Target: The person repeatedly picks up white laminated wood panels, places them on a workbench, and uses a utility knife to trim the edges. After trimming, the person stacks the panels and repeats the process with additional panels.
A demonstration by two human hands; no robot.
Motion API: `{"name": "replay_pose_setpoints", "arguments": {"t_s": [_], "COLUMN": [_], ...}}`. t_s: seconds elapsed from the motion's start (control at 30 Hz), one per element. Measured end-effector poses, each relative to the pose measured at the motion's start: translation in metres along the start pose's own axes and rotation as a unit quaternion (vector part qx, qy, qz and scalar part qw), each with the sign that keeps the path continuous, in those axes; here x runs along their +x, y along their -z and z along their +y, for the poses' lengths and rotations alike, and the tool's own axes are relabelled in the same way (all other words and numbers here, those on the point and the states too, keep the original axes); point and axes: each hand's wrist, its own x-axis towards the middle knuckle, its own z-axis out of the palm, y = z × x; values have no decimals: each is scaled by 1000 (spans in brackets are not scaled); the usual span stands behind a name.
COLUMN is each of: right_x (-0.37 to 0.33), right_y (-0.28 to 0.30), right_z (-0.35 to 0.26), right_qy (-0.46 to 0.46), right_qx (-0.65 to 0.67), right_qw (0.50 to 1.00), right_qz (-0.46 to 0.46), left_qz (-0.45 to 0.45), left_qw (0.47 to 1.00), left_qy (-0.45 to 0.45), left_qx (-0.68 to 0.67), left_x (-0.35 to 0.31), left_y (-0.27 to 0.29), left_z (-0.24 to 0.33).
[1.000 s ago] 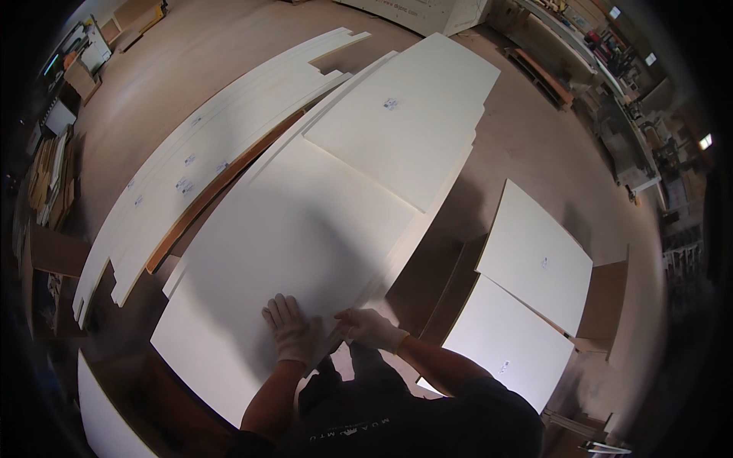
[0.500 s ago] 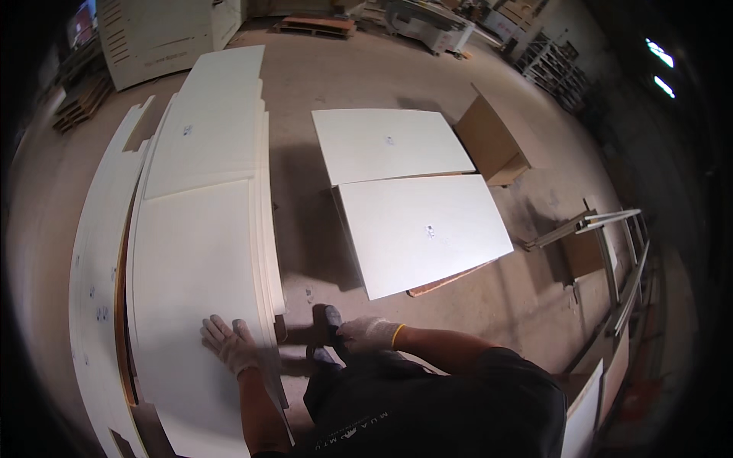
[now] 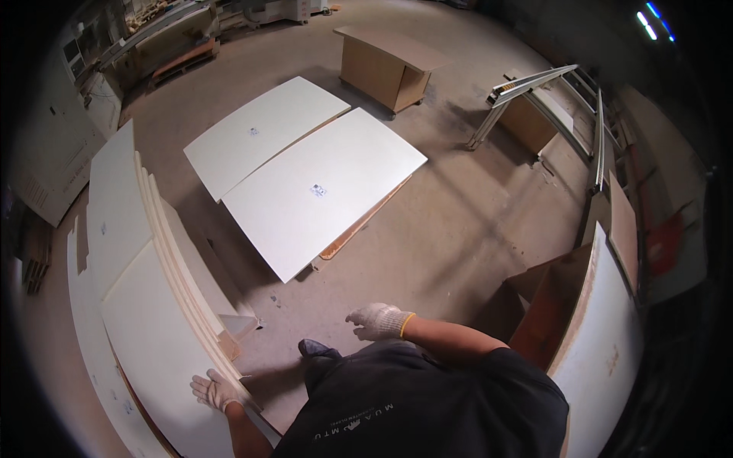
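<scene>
I saw the left hand lying flat, fingers spread, on the top white panel of a stack on the floor. The right hand hung loosely open over bare floor, holding nothing. Two more white boards lay farther away.

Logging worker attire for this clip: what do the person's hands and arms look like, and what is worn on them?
Both hands wear white knit work gloves; the right hand glove has a yellow-orange cuff band at the wrist. The left hand glove looks the same white knit, its cuff unclear. The forearms are bare below the short sleeves of a dark T-shirt.
</scene>
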Motion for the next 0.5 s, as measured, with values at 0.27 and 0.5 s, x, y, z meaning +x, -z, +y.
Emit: {"name": "replay_pose_setpoints", "arguments": {"t_s": [0.27, 0.5], "right_x": [-153, -308], "right_y": [-41, -62], "right_z": [198, 375], "right_qy": [-105, -249], "right_qx": [150, 242], "right_qw": [980, 901], "right_qz": [82, 259], "left_qz": [29, -182], "left_qw": [999, 939], "left_qy": [-20, -283], "left_qx": [6, -70], "left_x": [-156, -337], "left_y": [-30, -111], "left_z": [59, 201]}}
